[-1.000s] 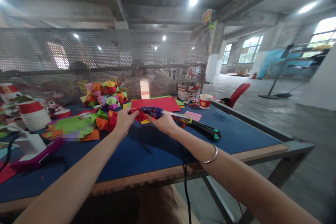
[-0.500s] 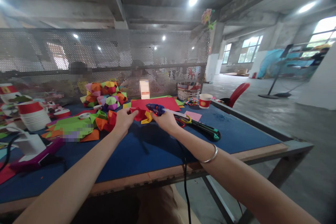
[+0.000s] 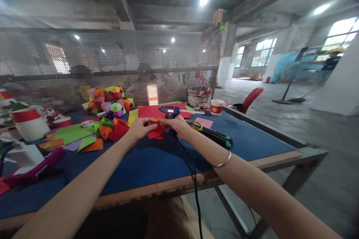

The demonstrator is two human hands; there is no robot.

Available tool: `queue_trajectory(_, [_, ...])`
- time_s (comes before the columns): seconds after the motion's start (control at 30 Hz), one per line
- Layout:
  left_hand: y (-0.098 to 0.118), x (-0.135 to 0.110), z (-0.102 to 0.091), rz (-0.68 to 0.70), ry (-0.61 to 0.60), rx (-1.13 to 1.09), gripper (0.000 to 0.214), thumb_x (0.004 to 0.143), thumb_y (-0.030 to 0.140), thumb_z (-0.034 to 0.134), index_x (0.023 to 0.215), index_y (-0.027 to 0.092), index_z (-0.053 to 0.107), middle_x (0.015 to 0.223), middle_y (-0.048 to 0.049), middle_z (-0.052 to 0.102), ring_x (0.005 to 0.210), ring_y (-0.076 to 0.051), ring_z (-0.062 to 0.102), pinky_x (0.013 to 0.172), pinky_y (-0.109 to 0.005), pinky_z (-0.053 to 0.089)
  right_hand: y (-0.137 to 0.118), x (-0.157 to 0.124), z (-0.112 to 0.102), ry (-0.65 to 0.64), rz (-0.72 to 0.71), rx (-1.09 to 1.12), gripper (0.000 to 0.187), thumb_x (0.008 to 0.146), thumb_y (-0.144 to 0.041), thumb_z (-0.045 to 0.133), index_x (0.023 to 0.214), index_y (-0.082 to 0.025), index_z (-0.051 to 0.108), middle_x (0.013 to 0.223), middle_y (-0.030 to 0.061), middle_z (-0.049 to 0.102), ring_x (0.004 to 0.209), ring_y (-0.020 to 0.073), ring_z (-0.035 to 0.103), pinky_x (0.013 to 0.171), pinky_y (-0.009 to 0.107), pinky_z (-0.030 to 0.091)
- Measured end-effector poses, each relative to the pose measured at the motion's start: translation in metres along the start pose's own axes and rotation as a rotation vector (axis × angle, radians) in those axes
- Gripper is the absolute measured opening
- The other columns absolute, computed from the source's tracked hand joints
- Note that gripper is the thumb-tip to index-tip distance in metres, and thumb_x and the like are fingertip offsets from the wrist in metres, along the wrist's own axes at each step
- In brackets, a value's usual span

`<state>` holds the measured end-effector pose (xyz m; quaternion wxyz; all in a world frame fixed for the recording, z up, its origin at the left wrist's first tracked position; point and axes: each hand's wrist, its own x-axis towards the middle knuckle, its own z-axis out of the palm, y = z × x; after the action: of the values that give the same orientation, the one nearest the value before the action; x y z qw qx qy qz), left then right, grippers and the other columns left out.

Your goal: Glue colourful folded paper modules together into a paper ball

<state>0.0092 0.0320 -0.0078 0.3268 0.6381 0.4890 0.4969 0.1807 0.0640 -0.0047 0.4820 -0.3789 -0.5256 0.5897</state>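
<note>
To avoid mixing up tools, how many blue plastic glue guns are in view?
1: the blue plastic glue gun, in the right hand's grip, above the flat blue tabletop. Others may be hidden from view.

My left hand point(image 3: 139, 130) and right hand point(image 3: 181, 127) are bare, as are both slim forearms point(image 3: 95, 171). A thin, rounded, shiny silver-coloured bangle point(image 3: 226, 160) circles my right wrist. Dim brownish-tan clothing point(image 3: 192, 220) shows at my lap.
</note>
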Motion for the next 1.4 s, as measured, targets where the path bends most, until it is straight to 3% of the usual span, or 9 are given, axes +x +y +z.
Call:
queue_trajectory(0.23, [-0.003, 0.003, -0.003, -0.017, -0.014, 0.037, 0.029, 0.058, 0.042, 0.085, 0.074, 0.018, 0.078, 0.070, -0.0040, 0.075, 0.066, -0.019, 0.065, 0.068, -0.031, 0.050, 0.005, 0.003, -0.006, -0.073, -0.076, -0.093, 0.035, 0.065, -0.024, 0.092, 0.068, -0.020, 0.057, 0.058, -0.0039, 0.056, 0.052, 0.0095, 0.049, 0.045, 0.021, 0.037])
queue_trajectory(0.37, [-0.002, 0.002, -0.003, -0.029, -0.017, 0.057, 0.020, 0.061, 0.035, 0.080, 0.072, 0.018, 0.078, 0.066, -0.0023, 0.074, 0.063, -0.018, 0.064, 0.066, -0.030, 0.050, 0.006, 0.005, -0.007, -0.076, -0.214, -0.250, 0.033, 0.068, -0.030, 0.090, 0.073, -0.019, 0.059, 0.062, -0.0051, 0.057, 0.052, 0.0092, 0.048, 0.047, 0.023, 0.041])
queue_trajectory(0.5, [-0.001, 0.000, -0.003, -0.055, 0.002, 0.063, 0.014, 0.060, 0.029, 0.077, 0.069, 0.018, 0.077, 0.063, -0.0016, 0.073, 0.062, -0.018, 0.064, 0.066, -0.029, 0.050, 0.008, 0.008, -0.007, 0.006, -0.410, -0.546, 0.025, 0.073, -0.032, 0.086, 0.077, -0.020, 0.064, 0.069, -0.0017, 0.065, 0.068, 0.0149, 0.061, 0.060, 0.025, 0.048])
queue_trajectory(0.63, [0.002, -0.001, -0.002, -0.104, 0.022, 0.019, 0.016, 0.058, 0.030, 0.081, 0.067, 0.017, 0.077, 0.065, -0.0042, 0.075, 0.064, -0.020, 0.065, 0.070, -0.031, 0.051, 0.011, 0.007, -0.007, 0.068, -0.507, -0.733, 0.021, 0.079, -0.033, 0.083, 0.083, -0.022, 0.066, 0.075, 0.0007, 0.070, 0.073, 0.0184, 0.065, 0.064, 0.026, 0.044])
queue_trajectory(0.8, [0.006, -0.002, -0.001, -0.144, 0.023, -0.050, 0.028, 0.051, 0.035, 0.092, 0.064, 0.016, 0.075, 0.063, -0.0061, 0.073, 0.069, -0.023, 0.068, 0.074, -0.035, 0.054, 0.008, -0.004, -0.008, 0.037, -0.567, -0.846, 0.014, 0.088, -0.032, 0.074, 0.089, -0.024, 0.063, 0.078, 0.0007, 0.071, 0.073, 0.0198, 0.065, 0.064, 0.026, 0.038])
queue_trajectory(0.97, [0.008, -0.004, -0.001, -0.139, 0.016, -0.103, 0.035, 0.051, 0.042, 0.092, 0.064, 0.015, 0.073, 0.059, -0.0055, 0.070, 0.073, -0.026, 0.071, 0.075, -0.038, 0.055, 0.004, -0.008, -0.006, 0.014, -0.630, -0.975, 0.007, 0.093, -0.024, 0.069, 0.095, -0.022, 0.062, 0.088, 0.0053, 0.073, 0.079, 0.0214, 0.066, 0.068, 0.028, 0.037])
queue_trajectory(1.2, [0.008, -0.003, 0.000, -0.144, 0.047, -0.108, 0.034, 0.043, 0.041, 0.092, 0.059, 0.017, 0.073, 0.056, -0.0053, 0.070, 0.066, -0.025, 0.070, 0.070, -0.036, 0.055, 0.006, -0.007, -0.005, 0.009, -0.628, -0.971, 0.014, 0.091, -0.029, 0.074, 0.096, -0.022, 0.063, 0.089, 0.0054, 0.073, 0.082, 0.0230, 0.067, 0.071, 0.029, 0.039])
queue_trajectory(1.4, [0.007, -0.002, 0.000, -0.141, 0.095, -0.074, 0.021, 0.050, 0.032, 0.087, 0.057, 0.018, 0.074, 0.058, -0.0052, 0.072, 0.064, -0.022, 0.068, 0.067, -0.033, 0.053, 0.011, -0.003, -0.001, 0.091, -0.531, -0.726, 0.014, 0.089, -0.034, 0.073, 0.091, -0.022, 0.066, 0.082, 0.0035, 0.072, 0.079, 0.0216, 0.067, 0.072, 0.030, 0.047])
